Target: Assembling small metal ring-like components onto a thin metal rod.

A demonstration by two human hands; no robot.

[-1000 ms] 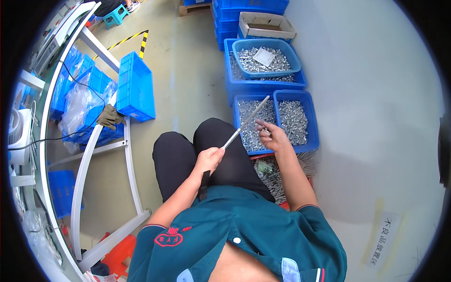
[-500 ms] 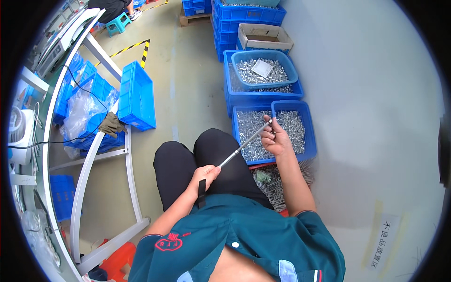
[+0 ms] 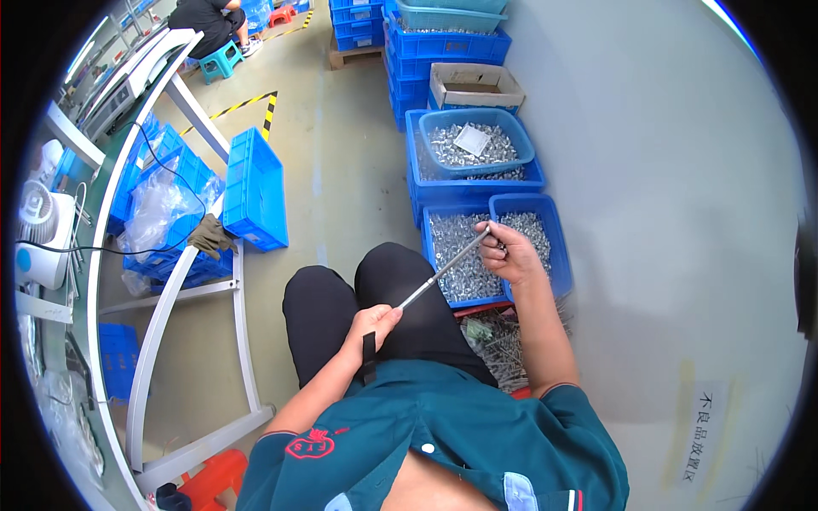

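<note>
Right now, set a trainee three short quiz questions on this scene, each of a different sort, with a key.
1. True or false: the left hand and the right hand hold opposite ends of one metal rod.
2. The blue bins beside the right hand hold: A) small metal parts, B) gloves, C) bottles.
3. Fill in: the rod's left-hand end has a ___ handle.

Key: 1 true; 2 A; 3 black.

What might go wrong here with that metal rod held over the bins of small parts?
The left hand and right hand each grip only an end of the thin metal rod, so it may slip or flex. Its far end hangs over the blue bin of small metal parts; a slip might scatter them or nick the right hand's fingers.
</note>
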